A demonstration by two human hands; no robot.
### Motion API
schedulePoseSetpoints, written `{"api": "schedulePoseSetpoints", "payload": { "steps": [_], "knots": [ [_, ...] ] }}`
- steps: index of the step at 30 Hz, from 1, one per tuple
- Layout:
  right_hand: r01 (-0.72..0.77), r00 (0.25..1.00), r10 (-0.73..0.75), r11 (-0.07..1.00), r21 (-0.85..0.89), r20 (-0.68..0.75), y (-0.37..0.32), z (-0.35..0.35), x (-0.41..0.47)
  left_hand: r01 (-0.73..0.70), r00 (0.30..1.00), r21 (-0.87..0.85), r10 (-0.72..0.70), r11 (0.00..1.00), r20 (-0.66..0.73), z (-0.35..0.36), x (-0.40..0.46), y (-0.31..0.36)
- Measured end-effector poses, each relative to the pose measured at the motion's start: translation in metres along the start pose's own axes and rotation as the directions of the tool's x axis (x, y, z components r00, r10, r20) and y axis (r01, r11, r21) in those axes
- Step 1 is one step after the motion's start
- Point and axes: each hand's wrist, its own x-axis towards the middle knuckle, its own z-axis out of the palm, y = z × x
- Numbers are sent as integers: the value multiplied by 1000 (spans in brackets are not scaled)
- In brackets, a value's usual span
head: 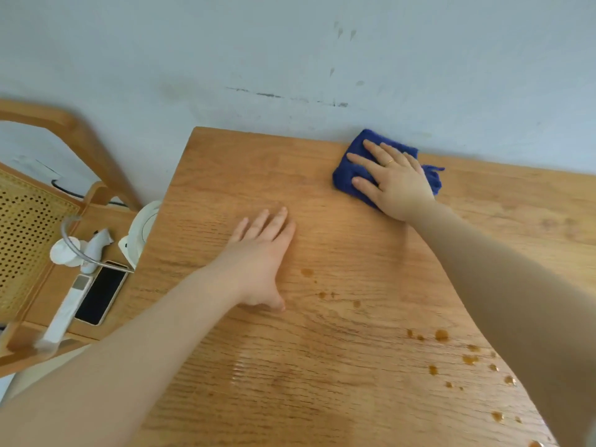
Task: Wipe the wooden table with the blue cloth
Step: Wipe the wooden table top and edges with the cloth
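Far left, off the table: phone (100, 293) and white gadgets parked on the side shelf (106, 217), probably to keep them clear of the wiping. Left hand (263, 256) lies flat, fingers spread, holding nothing, palm down on the wooden table (322, 366); looks like a brace for the long reach. Right hand (392, 180) is splayed flat on the folded blue cloth (346, 175), pressing it down at the far edge by the wall (290, 59). Brown droplets (442, 335) near right remain unwiped, so those come next.
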Motion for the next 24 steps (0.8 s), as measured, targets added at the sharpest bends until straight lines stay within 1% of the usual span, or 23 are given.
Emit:
{"api": "schedulePoseSetpoints", "payload": {
  "steps": [2, 5, 7, 10, 12, 14, 15, 17, 20, 22, 24],
  "knots": [
    [-73, 997, 73, 997, -5, -26, 3, 1, 15, -19, 999, 30, 18, 999, 38, -1, 5, 4],
    [-90, 995, 90, 996, 0, -33, -6, 2, -2, -1, 995, -8, 1, 1000, 104, -8, 8, 13],
    [-14, 999, 14, 1000, 9, -29, -17, 2, -33, 15, 992, 27, -18, 1000, 123, -10, 9, 20],
    [96, 995, -97, 995, 25, 13, -31, 6, -79, 40, 997, 66, -44, 997, 61, -8, 10, 25],
    [126, 992, -126, 991, 34, 15, -30, 7, -86, 43, 998, 71, -46, 997, 47, -9, 11, 27],
    [129, 992, -129, 991, 25, -4, -22, 7, -71, 41, 998, 62, -43, 997, 33, -9, 13, 26],
    [101, 994, -101, 995, 15, -32, -15, 6, -58, 33, 999, 55, -34, 998, 26, -7, 14, 24],
    [-3, 997, 3, 1000, -3, -81, 0, 2, -32, 14, 1000, 34, -14, 999, 19, -4, 13, 20],
    [-151, 987, 150, 988, -23, -62, 13, 1, -9, 4, 1000, -12, -4, 1000, 5, 1, 10, 15],
    [-204, 977, 202, 979, -16, -70, 6, 2, -18, -5, 1000, -29, 5, 1000, -5, 1, 9, 14],
    [-197, 976, 195, 980, -12, -97, -10, 6, -47, 0, 1000, -36, -1, 999, -3, 0, 9, 16]
  ]
}}
